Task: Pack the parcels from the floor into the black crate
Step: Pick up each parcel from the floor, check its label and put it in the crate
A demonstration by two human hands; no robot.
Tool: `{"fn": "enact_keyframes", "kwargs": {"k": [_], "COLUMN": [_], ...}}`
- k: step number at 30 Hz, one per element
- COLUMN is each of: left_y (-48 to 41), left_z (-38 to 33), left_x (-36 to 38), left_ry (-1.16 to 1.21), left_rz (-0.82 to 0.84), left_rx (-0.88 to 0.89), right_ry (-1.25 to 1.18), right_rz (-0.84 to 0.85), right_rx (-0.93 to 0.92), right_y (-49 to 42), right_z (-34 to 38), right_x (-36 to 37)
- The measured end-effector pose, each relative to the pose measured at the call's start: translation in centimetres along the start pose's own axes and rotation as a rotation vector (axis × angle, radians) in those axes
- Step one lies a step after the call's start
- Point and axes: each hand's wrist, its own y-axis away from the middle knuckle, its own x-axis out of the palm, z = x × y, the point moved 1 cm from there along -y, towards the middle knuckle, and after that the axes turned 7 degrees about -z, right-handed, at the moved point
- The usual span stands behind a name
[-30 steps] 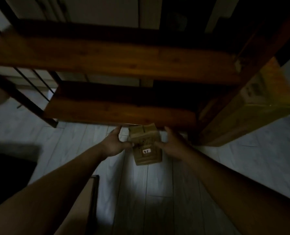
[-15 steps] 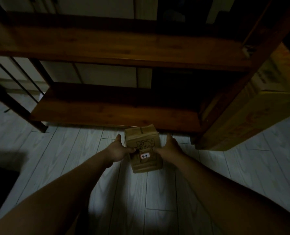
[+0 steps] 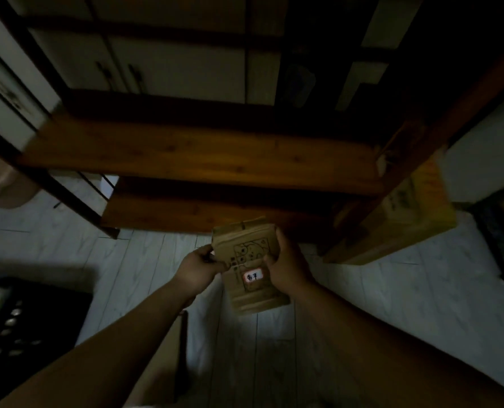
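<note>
Both forearms come in from the bottom edge, stretched forward and converging mid-frame. Left hand (image 3: 199,267) has its fingers curled on the left edge of the parcel (image 3: 246,293), pinching near the upper corner. Right hand (image 3: 289,266) is wrapped round the right edge, thumb across the front face just beside the white label (image 3: 253,276). Both are firm grips, neither hand slack. The parcel is a small brown cardboard box with a printed line drawing above the label. It's held clear of the pale plank floor (image 3: 377,304), top end tilted away from the camera, in front of the lower shelf (image 3: 200,212) of a wooden rack. The rack's upper shelf (image 3: 186,151) spans the frame above it. Black crate (image 3: 24,328) sits at lower left, perforated wall visible, well apart from the parcel; can't tell what's inside, too dark. A big yellowish carton (image 3: 401,228) stands on the floor against the rack's right post. Another cardboard box edge (image 3: 168,357) shows under the left forearm, mostly hidden by it. White cabinet doors (image 3: 171,66) are behind the rack. Lighting is dim, edges blurred.
</note>
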Motion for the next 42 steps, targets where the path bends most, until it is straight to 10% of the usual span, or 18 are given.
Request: {"fn": "enact_keyframes", "kwargs": {"k": [8,20,32,42], "left_y": [19.3,40.1,56.3,62.1], "left_z": [-16.9,-29.2,-28.6,-21.4], "left_x": [-12.6,-21.2,-25.4,-33.2], "left_ry": [0.141,0.205,0.163,0.464], "left_rz": [0.227,0.043,0.299,-0.118], "left_rx": [0.113,0.303,0.445,0.395], "right_ry": [-0.213,-0.576,-0.751,-0.956], "right_rz": [-0.025,0.075,0.079,0.015], "right_rx": [-0.060,-0.200,-0.337,-0.459], "right_y": [16.5,36.9,48.3,55.4], "right_z": [19.7,31.0,32.1,37.9], "right_x": [-14.8,-27.6,-33.3,-22.4]}}
